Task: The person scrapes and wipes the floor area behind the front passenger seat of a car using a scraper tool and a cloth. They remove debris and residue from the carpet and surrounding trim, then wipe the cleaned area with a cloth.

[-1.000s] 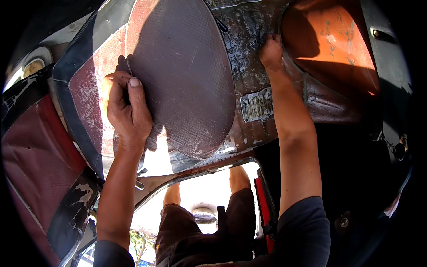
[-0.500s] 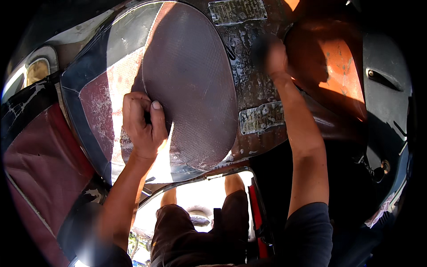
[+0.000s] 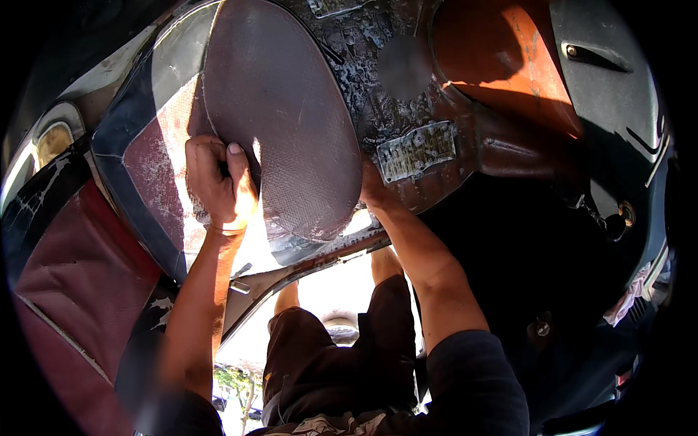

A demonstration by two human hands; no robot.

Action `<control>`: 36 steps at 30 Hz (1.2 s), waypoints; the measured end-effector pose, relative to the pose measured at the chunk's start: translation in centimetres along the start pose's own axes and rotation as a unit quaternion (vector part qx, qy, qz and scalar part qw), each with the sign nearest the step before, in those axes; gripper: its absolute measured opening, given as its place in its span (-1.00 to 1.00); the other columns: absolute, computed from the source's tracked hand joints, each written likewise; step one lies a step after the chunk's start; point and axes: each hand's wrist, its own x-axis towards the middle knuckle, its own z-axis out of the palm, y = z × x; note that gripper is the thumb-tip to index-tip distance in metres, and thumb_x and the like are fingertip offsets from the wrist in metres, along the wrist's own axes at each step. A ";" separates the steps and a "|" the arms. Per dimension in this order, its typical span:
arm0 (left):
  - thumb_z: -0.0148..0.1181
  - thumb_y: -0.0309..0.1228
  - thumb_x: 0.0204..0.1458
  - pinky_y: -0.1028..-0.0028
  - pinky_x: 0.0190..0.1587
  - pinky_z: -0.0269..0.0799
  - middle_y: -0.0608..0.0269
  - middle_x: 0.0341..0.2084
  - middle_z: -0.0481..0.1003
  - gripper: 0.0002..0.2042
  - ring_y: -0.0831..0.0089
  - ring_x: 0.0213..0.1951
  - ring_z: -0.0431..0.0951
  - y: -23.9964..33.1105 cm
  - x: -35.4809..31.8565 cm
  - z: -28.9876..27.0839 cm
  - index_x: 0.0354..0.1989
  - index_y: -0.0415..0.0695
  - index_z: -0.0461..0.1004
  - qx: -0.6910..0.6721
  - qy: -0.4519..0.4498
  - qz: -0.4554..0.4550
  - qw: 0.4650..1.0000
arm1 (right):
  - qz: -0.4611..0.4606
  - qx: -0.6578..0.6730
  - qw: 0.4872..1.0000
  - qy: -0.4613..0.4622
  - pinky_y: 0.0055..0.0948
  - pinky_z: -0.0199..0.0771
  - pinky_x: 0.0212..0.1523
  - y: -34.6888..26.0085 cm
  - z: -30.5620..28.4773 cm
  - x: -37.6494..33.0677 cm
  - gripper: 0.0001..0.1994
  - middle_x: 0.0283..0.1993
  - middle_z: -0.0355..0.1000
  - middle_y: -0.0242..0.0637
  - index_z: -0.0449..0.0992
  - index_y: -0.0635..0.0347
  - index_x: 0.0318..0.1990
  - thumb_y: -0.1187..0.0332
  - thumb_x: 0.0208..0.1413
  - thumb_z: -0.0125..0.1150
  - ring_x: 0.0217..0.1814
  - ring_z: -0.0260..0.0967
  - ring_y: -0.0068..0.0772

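My left hand (image 3: 220, 174) is curled into a fist on the maroon and dark blue vehicle seat (image 3: 283, 116), its thumb along the side. What the curled fingers hold, if anything, is hidden. My right hand (image 3: 372, 186) reaches down by the seat's lower right edge. Its fingers are out of sight behind the seat, so I cannot tell what they touch. The brown floor (image 3: 374, 120) beside the seat looks wet, with whitish spots and streaks. A worn rectangular plate with a raised pattern (image 3: 416, 150) lies on it, close to my right hand.
A second maroon seat (image 3: 80, 254) stands at the left. An orange-brown panel (image 3: 502, 58) and a grey trim panel (image 3: 611, 80) rise at the right. A door frame (image 3: 291, 275) runs below the seat. A round grey blur (image 3: 403, 67) covers part of the floor.
My right hand has moved from the upper floor area down and left to the seat's edge. My left fist stays on the seat. The whole view has shifted slightly.
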 end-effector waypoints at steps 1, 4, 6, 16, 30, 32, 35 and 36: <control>0.04 -0.46 0.24 0.43 -0.31 0.17 0.18 -0.41 0.21 -0.79 0.42 -0.40 0.19 -0.3 -0.3 0.0 -0.41 -0.29 0.23 -0.009 0.004 0.008 1.000 | 0.001 0.099 0.995 0.022 -0.38 0.46 -0.13 -1.4 1.7 -1.8 -0.84 -0.31 0.50 -0.27 0.53 0.14 -0.23 0.41 0.01 0.14 -0.15 0.47 -0.30; 0.05 -0.47 0.23 0.43 -0.32 0.17 0.19 -0.41 0.21 -0.79 0.43 -0.41 0.20 -1.7 -1.1 -1.7 -0.42 -0.29 0.23 0.035 0.010 0.017 0.999 | 0.087 -0.029 0.994 -0.054 -0.28 0.47 -0.01 -5.1 0.6 0.0 -0.77 -0.15 0.49 -0.21 0.55 0.13 -0.19 0.41 -0.07 0.21 -0.02 0.44 -0.18; 0.07 -0.49 0.22 0.45 -0.36 0.17 0.22 -0.43 0.21 -0.80 0.45 -0.43 0.20 -2.4 -1.7 -2.5 -0.42 -0.27 0.24 0.052 0.027 0.013 0.998 | 0.040 -0.260 0.964 -0.047 -0.21 0.47 0.05 -14.8 -6.4 6.2 -0.70 -0.09 0.45 -0.15 0.56 0.12 -0.17 0.48 -0.15 0.27 0.05 0.39 -0.03; 0.13 -0.54 0.13 0.38 -0.37 0.22 0.17 -0.47 0.24 -0.81 0.34 -0.45 0.25 -2.1 -1.3 -0.6 -0.46 -0.26 0.24 0.030 0.042 0.041 0.998 | 0.102 -0.047 0.991 0.068 -0.22 0.47 0.01 -10.7 -4.3 9.2 -0.79 -0.16 0.48 -0.16 0.59 0.09 -0.21 0.45 -0.07 0.22 -0.03 0.44 -0.09; 0.21 -0.39 0.11 0.32 -0.34 0.33 0.14 -0.51 0.35 -0.77 0.25 -0.47 0.38 -3.0 -1.4 -0.2 -0.48 -0.23 0.34 0.036 0.100 0.049 0.993 | 0.122 -0.218 0.940 0.232 -0.05 0.47 -0.08 -13.3 -6.6 -2.9 -0.73 -0.08 0.36 -0.03 0.48 0.22 -0.13 0.48 -0.02 0.34 -0.04 0.41 0.10; 0.21 -0.37 0.14 0.34 -0.33 0.34 0.14 -0.52 0.36 -0.75 0.28 -0.47 0.38 -3.2 -1.2 -0.1 -0.48 -0.25 0.35 0.028 0.103 0.048 0.993 | 0.182 -0.284 0.907 0.252 -0.03 0.48 -0.11 -11.3 -6.9 -1.7 -0.72 -0.08 0.36 0.00 0.48 0.21 -0.11 0.48 -0.02 0.33 -0.08 0.43 0.11; 0.23 -0.32 0.13 0.35 -0.33 0.39 0.12 -0.55 0.42 -0.74 0.28 -0.50 0.43 -4.0 -0.7 0.3 -0.47 -0.25 0.40 0.011 0.109 0.047 0.993 | 0.147 -0.230 0.937 0.220 0.01 0.47 -0.10 -9.6 -1.8 -2.9 -0.72 -0.12 0.38 0.05 0.48 0.20 -0.10 0.47 -0.02 0.30 -0.12 0.43 0.17; 0.22 -0.30 0.13 0.35 -0.33 0.40 0.12 -0.55 0.44 -0.73 0.28 -0.50 0.45 -4.2 -0.6 0.4 -0.47 -0.25 0.41 0.020 0.105 0.045 0.993 | 0.123 -0.191 0.951 0.209 0.00 0.48 -0.09 -9.8 0.9 -4.1 -0.72 -0.15 0.39 0.08 0.48 0.18 -0.09 0.47 -0.01 0.28 -0.12 0.42 0.20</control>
